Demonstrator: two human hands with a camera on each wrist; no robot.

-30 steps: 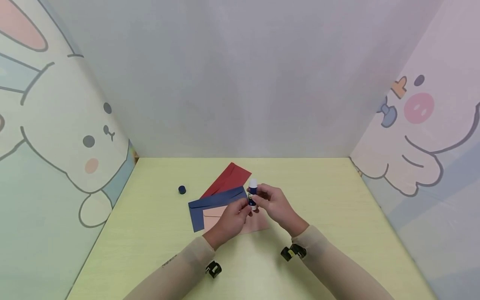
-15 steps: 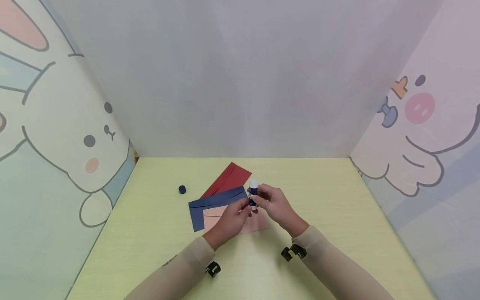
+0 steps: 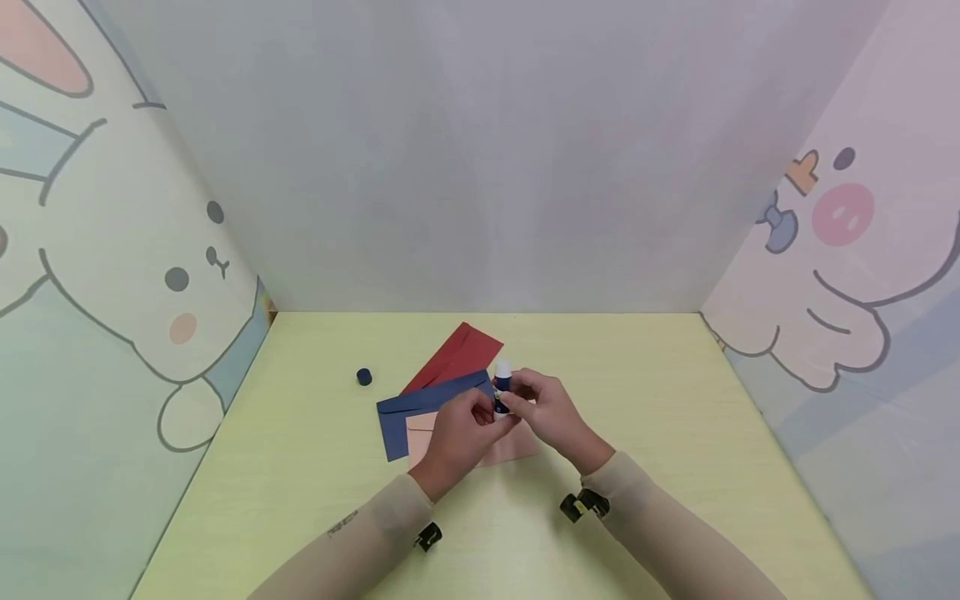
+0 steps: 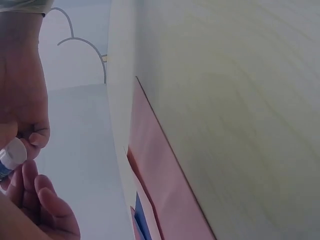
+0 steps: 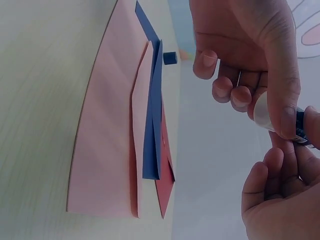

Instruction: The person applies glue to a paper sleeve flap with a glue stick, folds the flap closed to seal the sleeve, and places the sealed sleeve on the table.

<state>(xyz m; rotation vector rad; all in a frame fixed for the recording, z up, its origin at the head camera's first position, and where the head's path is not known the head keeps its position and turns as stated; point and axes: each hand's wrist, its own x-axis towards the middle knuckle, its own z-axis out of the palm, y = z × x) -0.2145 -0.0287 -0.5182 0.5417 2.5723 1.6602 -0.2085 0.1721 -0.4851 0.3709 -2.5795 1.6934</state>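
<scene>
Upright between my hands is a navy glue stick [image 3: 502,380] with a white top and a white base. My right hand [image 3: 551,412] grips its body with thumb and fingers. My left hand [image 3: 459,437] pinches low on the stick; in the right wrist view its thumb lies across the white base [image 5: 261,111]. Below the hands lies a pink envelope [image 5: 107,130], overlapping a blue envelope [image 3: 395,432]. A red envelope [image 3: 457,360] slants out behind the blue one. The left hand covers part of the pink and blue envelopes.
A small dark blue cap [image 3: 363,377] stands on the pale yellow table [image 3: 300,467], left of the envelopes. A grey wall [image 3: 480,183] rises at the back, and printed cartoon walls flank both sides.
My left hand has shifted its grip at the base of the glue stick, its wrist turning and fingers bending. The stick has moved very slightly left; my right hand keeps its hold.
</scene>
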